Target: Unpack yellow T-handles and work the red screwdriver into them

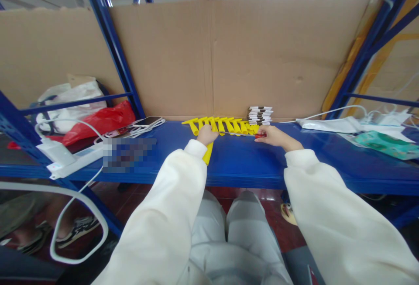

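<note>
My left hand [207,135] is closed around a yellow plastic handle-like piece [208,155], which sticks out below it towards the shelf's front edge. In my right hand [273,136] is a screwdriver with a red handle [261,136]. Its thin metal shaft [237,134] points left towards my left hand; whether the tip touches the yellow piece cannot be made out. Just behind both hands lies a row of several yellow T-shaped plastic pieces [231,124], side by side. At the row's right end stands a stack of small white packs with dark bands [260,115].
A cardboard panel [262,53] closes off the back of the blue shelf [248,163]. To the left are a power strip [77,160], a phone [149,121], cables and a red bag [101,121]. A green packet [386,144] and white bags [330,124] lie right.
</note>
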`<state>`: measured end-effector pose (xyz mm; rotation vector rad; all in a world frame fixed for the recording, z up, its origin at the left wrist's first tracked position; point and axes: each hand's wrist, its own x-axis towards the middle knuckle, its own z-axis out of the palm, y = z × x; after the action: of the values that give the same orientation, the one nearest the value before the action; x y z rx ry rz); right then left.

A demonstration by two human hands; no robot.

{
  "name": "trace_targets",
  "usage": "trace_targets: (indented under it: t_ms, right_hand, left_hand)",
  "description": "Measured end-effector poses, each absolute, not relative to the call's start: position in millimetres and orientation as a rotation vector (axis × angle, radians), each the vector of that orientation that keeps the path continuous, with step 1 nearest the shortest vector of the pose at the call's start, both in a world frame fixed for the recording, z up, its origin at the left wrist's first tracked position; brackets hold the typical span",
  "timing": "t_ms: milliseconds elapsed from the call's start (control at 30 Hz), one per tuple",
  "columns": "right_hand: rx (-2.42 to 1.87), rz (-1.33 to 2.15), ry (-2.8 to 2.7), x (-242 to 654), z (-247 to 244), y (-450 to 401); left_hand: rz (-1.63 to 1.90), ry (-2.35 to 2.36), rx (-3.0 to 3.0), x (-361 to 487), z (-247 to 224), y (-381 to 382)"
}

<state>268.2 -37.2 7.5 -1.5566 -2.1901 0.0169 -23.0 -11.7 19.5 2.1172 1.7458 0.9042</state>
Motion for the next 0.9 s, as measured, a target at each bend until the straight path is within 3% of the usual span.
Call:
trace_targets:
  t_ms: [567, 900]
  right_hand:
    - [-1.695, 0.144, -2.205, 282, 2, -31]
    - [-1.749, -0.033, -2.132, 292, -2, -22]
  left_hand:
    - [0.774, 1.829, 2.15, -20, 23, -16]
    - [0.923, 1.744, 2.041, -23, 21, -9]
